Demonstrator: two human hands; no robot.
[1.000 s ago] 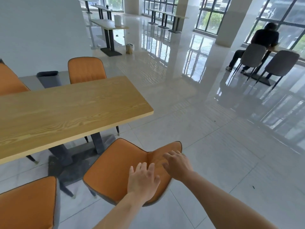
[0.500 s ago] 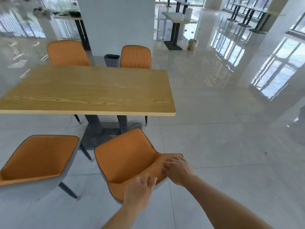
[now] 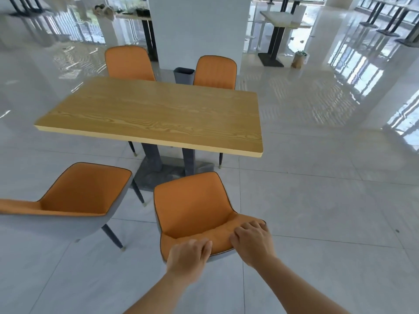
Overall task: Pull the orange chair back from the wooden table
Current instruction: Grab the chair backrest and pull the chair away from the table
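The orange chair [image 3: 192,207] with a grey shell stands on the tiles in front of me, its seat fully out from under the wooden table [image 3: 158,114]. The chair's front edge sits a short gap from the table's near edge. My left hand [image 3: 189,257] curls over the top of the backrest at its left part. My right hand [image 3: 252,240] grips the same backrest top at its right end, fingers folded over the orange padding. The chair's legs are hidden beneath the seat.
A second orange chair [image 3: 74,200] stands to the left, also out from the table. Two more orange chairs [image 3: 130,63] [image 3: 215,72] are tucked at the far side, with a grey bin [image 3: 184,75] between them. A white pillar [image 3: 199,30] rises behind.
The chair has come back away from the table with both hands on its backrest. My view has swung left and backed off, so the whole table now shows.
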